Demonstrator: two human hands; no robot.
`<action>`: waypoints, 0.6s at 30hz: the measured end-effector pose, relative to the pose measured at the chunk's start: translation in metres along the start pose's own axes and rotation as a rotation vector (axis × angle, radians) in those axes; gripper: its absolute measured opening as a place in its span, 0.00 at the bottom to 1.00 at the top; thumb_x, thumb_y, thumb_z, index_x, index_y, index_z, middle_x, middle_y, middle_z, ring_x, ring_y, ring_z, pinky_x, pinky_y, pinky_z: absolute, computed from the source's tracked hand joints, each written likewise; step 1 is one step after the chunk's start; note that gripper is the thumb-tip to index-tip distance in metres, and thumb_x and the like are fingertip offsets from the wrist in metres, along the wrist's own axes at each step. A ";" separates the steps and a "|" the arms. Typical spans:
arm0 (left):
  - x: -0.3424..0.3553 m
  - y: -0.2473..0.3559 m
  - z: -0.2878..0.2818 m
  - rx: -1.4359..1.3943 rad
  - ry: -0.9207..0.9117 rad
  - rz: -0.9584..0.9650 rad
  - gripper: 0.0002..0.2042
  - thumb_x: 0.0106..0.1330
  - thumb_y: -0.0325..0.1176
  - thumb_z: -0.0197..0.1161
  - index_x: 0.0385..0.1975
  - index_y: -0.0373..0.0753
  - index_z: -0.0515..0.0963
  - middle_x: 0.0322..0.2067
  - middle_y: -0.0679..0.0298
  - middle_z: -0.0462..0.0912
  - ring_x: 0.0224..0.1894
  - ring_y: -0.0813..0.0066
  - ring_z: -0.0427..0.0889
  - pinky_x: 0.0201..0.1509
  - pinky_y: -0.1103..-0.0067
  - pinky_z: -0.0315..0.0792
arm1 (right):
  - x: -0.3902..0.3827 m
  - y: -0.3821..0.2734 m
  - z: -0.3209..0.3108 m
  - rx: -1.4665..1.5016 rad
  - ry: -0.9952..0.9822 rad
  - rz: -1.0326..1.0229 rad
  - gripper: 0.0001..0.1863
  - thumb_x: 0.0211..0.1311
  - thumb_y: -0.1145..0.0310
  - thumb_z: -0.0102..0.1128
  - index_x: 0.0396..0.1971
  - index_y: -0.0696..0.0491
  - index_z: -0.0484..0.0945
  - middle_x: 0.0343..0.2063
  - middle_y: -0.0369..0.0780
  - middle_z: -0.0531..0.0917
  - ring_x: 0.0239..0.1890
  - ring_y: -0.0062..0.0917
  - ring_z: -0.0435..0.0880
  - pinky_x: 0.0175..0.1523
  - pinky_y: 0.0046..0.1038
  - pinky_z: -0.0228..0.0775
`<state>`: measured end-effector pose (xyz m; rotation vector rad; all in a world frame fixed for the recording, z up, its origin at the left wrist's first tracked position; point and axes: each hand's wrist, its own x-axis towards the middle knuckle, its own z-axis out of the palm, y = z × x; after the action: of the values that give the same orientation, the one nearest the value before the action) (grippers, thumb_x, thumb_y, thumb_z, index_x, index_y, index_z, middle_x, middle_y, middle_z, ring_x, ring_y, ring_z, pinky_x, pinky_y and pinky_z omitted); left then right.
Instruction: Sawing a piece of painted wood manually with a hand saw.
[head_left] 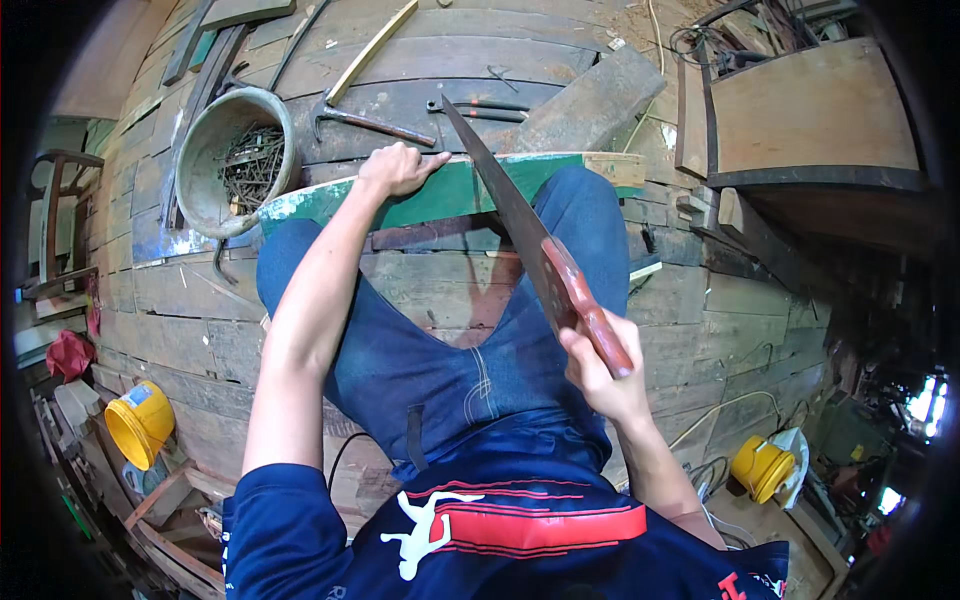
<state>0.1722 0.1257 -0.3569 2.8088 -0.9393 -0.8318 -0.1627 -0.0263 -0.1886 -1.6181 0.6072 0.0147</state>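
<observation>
Across my knees lies a green-painted wooden board (430,202) with a bare wood patch at its right end. My left hand (400,168) presses on the board's far edge, its index finger stretched out to the right and the other fingers partly curled. In my right hand (605,375) is a handsaw (505,200), gripped by its reddish-brown wooden handle. The blade points away from me and slants up to the left, crossing over the board just right of my left fingertip. Whether its teeth touch the wood I cannot tell.
A round bucket (235,165) of nails stands at the left. Beyond the board lie a hammer (375,125), pliers (480,110) and a grey plank (590,105) on the plank floor. A wooden box (815,110) is at the right; yellow buckets (140,425) sit lower on both sides.
</observation>
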 end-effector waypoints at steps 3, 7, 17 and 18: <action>0.012 0.002 0.015 0.047 0.109 0.082 0.37 0.71 0.62 0.37 0.31 0.33 0.83 0.34 0.41 0.83 0.41 0.41 0.82 0.49 0.58 0.75 | 0.058 0.023 0.026 0.014 0.049 -0.181 0.06 0.54 0.74 0.58 0.25 0.60 0.71 0.15 0.41 0.70 0.19 0.26 0.69 0.29 0.30 0.63; 0.018 -0.005 0.026 0.051 0.191 0.094 0.31 0.73 0.54 0.39 0.29 0.34 0.83 0.35 0.42 0.83 0.40 0.41 0.82 0.49 0.58 0.76 | 0.074 0.014 0.031 -0.045 0.024 -0.099 0.06 0.55 0.74 0.57 0.26 0.60 0.71 0.18 0.41 0.72 0.21 0.25 0.70 0.30 0.29 0.64; 0.003 0.015 0.010 0.096 0.212 0.136 0.23 0.71 0.46 0.41 0.32 0.36 0.82 0.33 0.40 0.82 0.37 0.40 0.82 0.46 0.56 0.77 | 0.100 0.028 0.034 -0.025 0.037 -0.100 0.07 0.56 0.73 0.57 0.25 0.61 0.71 0.17 0.40 0.72 0.21 0.22 0.70 0.31 0.28 0.65; 0.010 0.005 0.018 0.094 0.211 0.064 0.23 0.70 0.45 0.42 0.32 0.36 0.82 0.33 0.41 0.82 0.37 0.40 0.82 0.45 0.55 0.77 | 0.098 0.025 0.034 -0.001 0.019 -0.078 0.07 0.56 0.73 0.57 0.26 0.61 0.72 0.17 0.39 0.72 0.21 0.22 0.69 0.30 0.29 0.65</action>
<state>0.1670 0.1176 -0.3753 2.8555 -1.0519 -0.4829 -0.0768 -0.0317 -0.2514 -1.6438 0.5591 -0.0580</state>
